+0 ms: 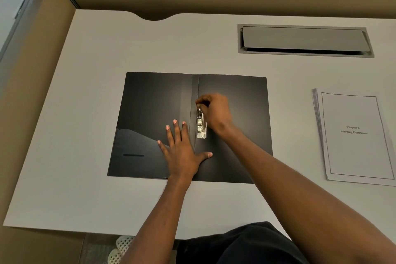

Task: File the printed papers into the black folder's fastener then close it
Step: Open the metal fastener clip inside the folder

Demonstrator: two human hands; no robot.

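The black folder (pixel 150 113) lies open and flat in the middle of the white desk (pixel 96 49). A metal fastener (pixel 202 126) sits just right of its spine. My right hand (pixel 214 111) pinches the far end of the fastener's lever, which is lifted slightly. My left hand (pixel 184 148) rests flat with fingers spread across the spine near the folder's front edge, pressing it down. The stack of printed papers (pixel 355 137) lies on the desk to the right, apart from the folder, with a title page on top.
A grey cable hatch (pixel 304 40) is set into the desk at the back right. A curved notch cuts the desk's far edge. Brown walls stand behind and to the left. My dark trousers and light shoes show below the near edge.
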